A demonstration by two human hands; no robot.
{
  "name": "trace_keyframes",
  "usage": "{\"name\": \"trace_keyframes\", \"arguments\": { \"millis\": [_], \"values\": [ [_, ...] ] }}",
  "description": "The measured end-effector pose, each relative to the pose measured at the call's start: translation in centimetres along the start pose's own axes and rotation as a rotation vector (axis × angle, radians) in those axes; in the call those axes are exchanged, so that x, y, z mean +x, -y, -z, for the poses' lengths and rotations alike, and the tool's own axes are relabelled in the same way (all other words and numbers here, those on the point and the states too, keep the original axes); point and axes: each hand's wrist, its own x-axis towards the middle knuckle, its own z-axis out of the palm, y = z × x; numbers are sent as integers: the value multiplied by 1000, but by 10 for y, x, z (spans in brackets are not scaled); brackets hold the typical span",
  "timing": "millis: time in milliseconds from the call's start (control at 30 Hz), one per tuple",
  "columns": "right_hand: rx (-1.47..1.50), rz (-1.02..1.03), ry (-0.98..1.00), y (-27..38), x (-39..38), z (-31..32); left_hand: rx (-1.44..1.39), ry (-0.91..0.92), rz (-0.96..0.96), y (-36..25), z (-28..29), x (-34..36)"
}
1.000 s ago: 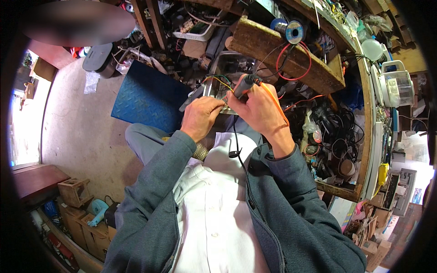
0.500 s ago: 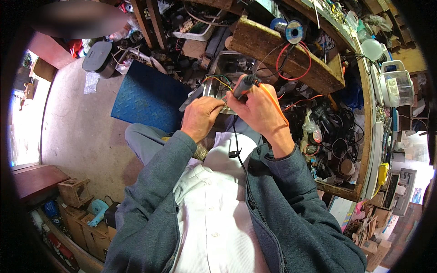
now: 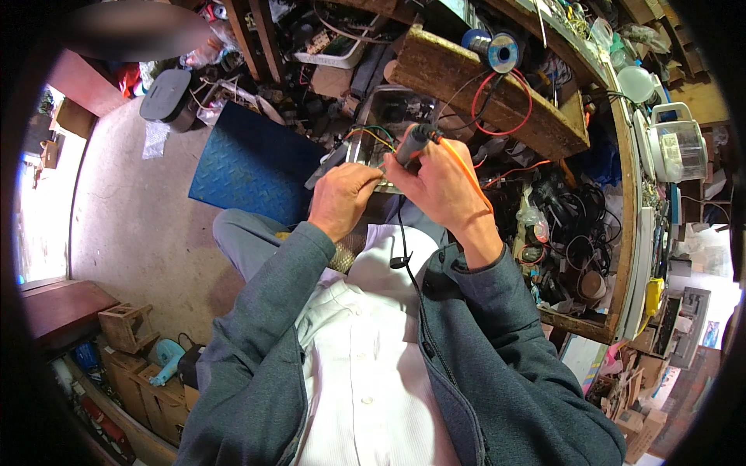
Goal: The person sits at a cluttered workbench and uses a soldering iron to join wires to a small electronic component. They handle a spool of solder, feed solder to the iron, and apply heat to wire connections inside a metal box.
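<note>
In my right hand (image 3: 448,182) is a corded tool with a dark grey handle, by its look a soldering iron (image 3: 410,146). An orange cord (image 3: 470,176) runs from its back end over the hand. My left hand (image 3: 340,199) is closed, thumb and fingertips pinched together just left of the iron. What it pinches is too small to make out, and the iron's tip is hidden. Thin yellow and green wires (image 3: 375,133) arch from a grey, elongated device (image 3: 328,166) beside my left hand toward the fingertips. Beyond both hands stands a shiny metal tray (image 3: 400,99).
A rough wooden beam (image 3: 482,89) crosses ahead on the right, bearing a spool of solder (image 3: 502,54) and a red wire loop (image 3: 475,109). A blue textured board (image 3: 252,165) leans at the left. Tangled black cables (image 3: 571,221) fill the right side. A black cord (image 3: 406,233) hangs before me.
The soldering iron's handle has tipped slightly, its back end shifting a little left and up. Both hands stay in nearly the same place.
</note>
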Motion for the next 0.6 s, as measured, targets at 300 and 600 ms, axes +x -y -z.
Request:
{"name": "trace_keyframes", "arguments": {
  "millis": [300,600],
  "values": [
    [-13,2,-2,-1,1,0,3,7,2,0,0,0],
    [-33,20,-4,-4,0,-1,-8,-3,16,0,-2,-1]
  ]
}}
